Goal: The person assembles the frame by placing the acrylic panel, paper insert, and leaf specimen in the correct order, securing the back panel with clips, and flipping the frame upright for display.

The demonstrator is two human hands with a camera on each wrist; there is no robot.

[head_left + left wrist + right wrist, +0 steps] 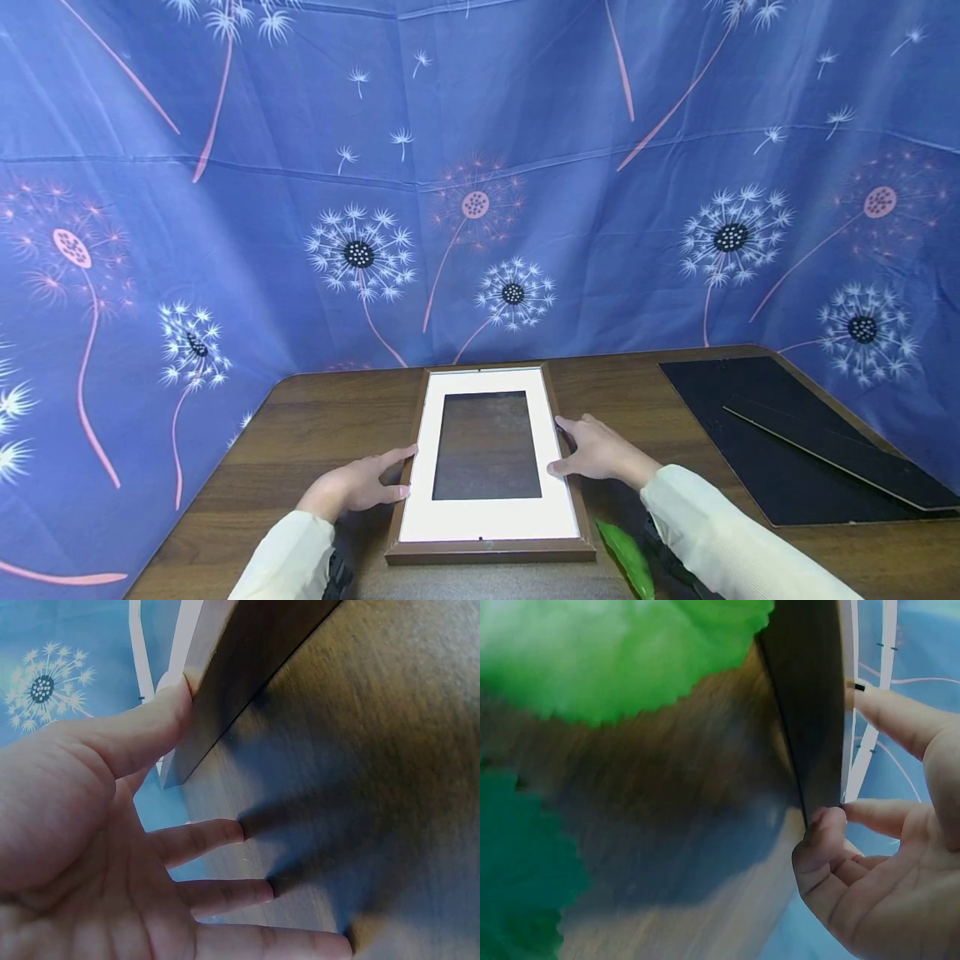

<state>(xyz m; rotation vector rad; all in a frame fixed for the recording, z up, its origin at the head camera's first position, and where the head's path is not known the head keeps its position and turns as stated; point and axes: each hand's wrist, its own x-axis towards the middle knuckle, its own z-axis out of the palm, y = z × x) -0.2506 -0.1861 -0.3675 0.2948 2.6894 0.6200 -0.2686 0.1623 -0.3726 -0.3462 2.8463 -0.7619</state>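
Note:
A brown picture frame (491,550) lies flat on the table, with a white mat (487,518) in it around a rectangular window that shows the brown surface. My left hand (358,485) is at its left side. In the left wrist view its thumb touches the frame's edge, and several straight fingers (225,896) reach down to the wood. At the right side my right hand (603,454) holds the frame: the thumb lies over the top edge and curled fingers (819,844) press against the outer side. A small black tab (859,687) sits by that thumb.
A black backing board (720,400) lies at the table's right, with a narrow black strip (825,446) on it. Near my right forearm is a green leaf (626,554); the right wrist view shows a second, darker leaf (525,862). Blue dandelion-print cloth (600,250) surrounds the table.

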